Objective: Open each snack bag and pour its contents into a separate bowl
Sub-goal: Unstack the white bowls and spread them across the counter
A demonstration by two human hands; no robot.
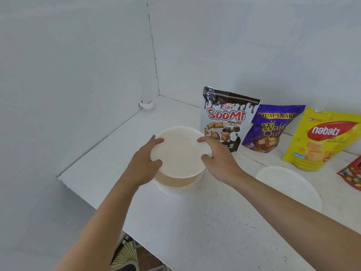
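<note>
Broadly, our white tabletop (195, 222) fills a corner between two walls. Toward its left side sits a stack of white bowls (175, 186). We hold the top bowl (179, 151) tilted toward us, its inside bare white, with our left hand (144, 165) and right hand (218, 159) on opposite sides and fingers (156, 140) curled round its rim. A single bowl (287, 182), equally bare inside, lies to the right. By the back wall stand the Soomi bag (226, 116), partly hidden by our right hand, the purple wafer bag (271, 128) and the yellow Nabati bag (320, 139). A red bag (351, 177) is cut off at the edge.
</note>
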